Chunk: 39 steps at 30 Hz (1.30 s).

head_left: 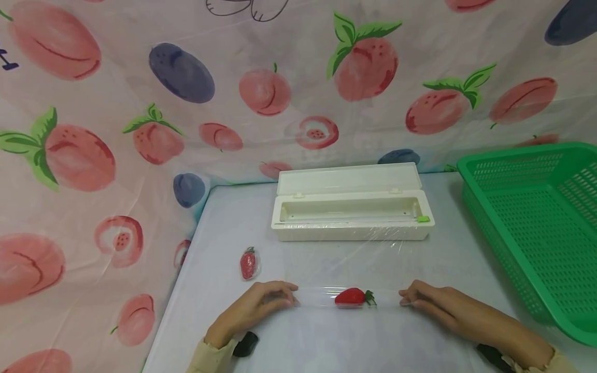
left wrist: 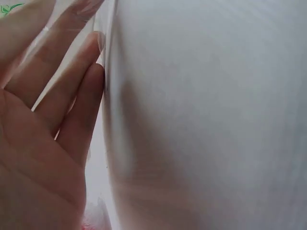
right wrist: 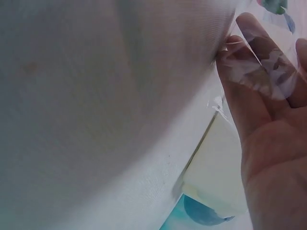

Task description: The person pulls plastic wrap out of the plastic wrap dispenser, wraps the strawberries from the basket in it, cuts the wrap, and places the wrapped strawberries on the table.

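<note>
A red strawberry with green leaves lies on its side in a narrow strip of clear cling film, its leaves to the right. My left hand pinches the strip's left end between thumb and fingers. At the other end my right hand pinches the film the same way. Film spreads back from the strip to a white cling film dispenser, whose lid stands open. In the right wrist view, crumpled film lies across the right fingers. A second strawberry, wrapped in film, rests beyond the left hand.
A green slotted basket stands at the right edge of the white table. The dispenser has a small green slider at its right end. Fruit-patterned cloth hangs behind the table and along its left side.
</note>
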Each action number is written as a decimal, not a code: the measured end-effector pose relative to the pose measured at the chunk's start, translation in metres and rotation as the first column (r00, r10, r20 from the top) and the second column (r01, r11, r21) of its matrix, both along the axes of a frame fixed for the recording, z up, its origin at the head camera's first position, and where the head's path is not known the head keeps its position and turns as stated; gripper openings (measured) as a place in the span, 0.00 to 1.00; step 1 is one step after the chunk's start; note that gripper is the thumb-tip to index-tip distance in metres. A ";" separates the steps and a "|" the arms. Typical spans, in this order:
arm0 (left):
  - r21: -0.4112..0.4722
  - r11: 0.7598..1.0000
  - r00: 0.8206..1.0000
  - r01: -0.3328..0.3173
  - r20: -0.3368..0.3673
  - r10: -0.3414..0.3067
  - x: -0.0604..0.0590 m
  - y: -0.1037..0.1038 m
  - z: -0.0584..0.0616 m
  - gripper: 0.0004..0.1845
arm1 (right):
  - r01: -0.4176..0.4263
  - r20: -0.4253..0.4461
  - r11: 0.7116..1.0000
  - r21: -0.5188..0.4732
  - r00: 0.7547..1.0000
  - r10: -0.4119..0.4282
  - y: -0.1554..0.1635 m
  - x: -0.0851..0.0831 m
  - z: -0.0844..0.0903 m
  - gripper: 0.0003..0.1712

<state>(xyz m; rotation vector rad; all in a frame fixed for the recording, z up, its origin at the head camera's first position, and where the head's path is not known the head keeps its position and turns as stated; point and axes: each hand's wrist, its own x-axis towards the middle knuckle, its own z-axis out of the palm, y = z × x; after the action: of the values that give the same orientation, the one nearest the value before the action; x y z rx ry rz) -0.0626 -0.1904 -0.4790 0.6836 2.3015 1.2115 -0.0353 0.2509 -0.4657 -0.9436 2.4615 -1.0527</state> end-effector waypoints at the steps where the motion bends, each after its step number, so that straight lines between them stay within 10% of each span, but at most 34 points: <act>1: 0.000 1.000 1.000 -0.005 -0.005 0.005 0.000 0.000 0.000 0.03 | 0.011 -0.005 1.000 0.006 1.000 -0.011 0.000 0.000 0.000 0.08; 9: -0.002 0.994 0.993 -0.108 -0.057 0.107 -0.004 0.009 0.003 0.03 | 0.101 -0.167 0.993 -0.054 0.980 -0.109 -0.005 -0.001 -0.003 0.10; 39: -0.110 0.924 0.926 -0.365 -0.141 0.349 -0.011 0.033 0.012 0.02 | 0.355 -0.170 0.935 0.014 0.922 -0.348 -0.029 -0.018 -0.001 0.06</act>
<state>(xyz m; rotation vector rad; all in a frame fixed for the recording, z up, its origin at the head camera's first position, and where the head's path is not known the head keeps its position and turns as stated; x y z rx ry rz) -0.0739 -0.1576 -0.4671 0.2983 2.6638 1.1778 -0.0538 0.2217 -0.4667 -0.6063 2.8551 -1.0569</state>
